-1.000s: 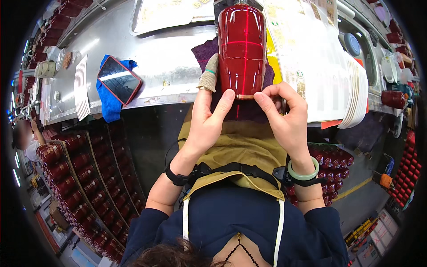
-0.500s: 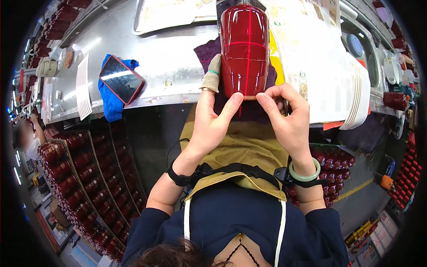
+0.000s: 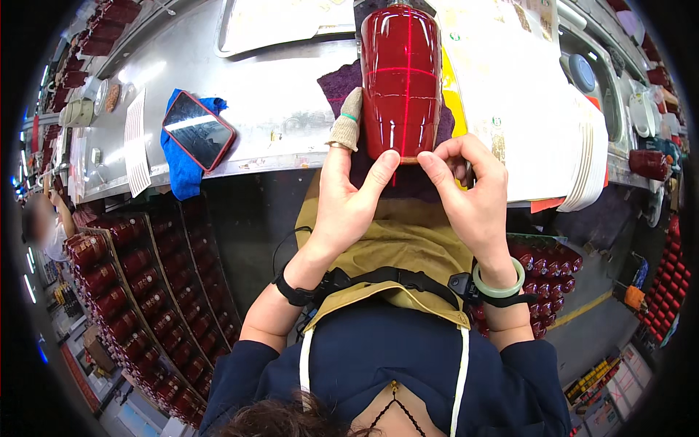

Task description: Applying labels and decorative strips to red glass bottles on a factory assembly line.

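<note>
A glossy dark red bottle (image 3: pixel 400 80) lies on a purple cloth (image 3: pixel 341 81) at the table's front edge, its base end toward me. Bright red light lines cross on its surface. My left hand (image 3: pixel 351 175) holds its left side, with a fabric sleeve (image 3: pixel 345 130) covering finger tips and the thumb at the base rim. My right hand (image 3: pixel 470 182) has its thumb against the right of that rim, fingers curled in and partly hidden. A thin brownish strip shows at the rim between the thumbs; I cannot make out what it is.
Sheets with printed patches (image 3: pixel 531 109) cover the table at right. A phone (image 3: pixel 199 131) rests on a blue cloth (image 3: pixel 183 171), beside a striped white strip (image 3: pixel 136 142). Racks of red bottles (image 3: pixel 145 291) stand at lower left, more (image 3: pixel 542 284) at right.
My hands and the bottle have stayed practically still. At the far left edge, another person's arm has shifted slightly.
</note>
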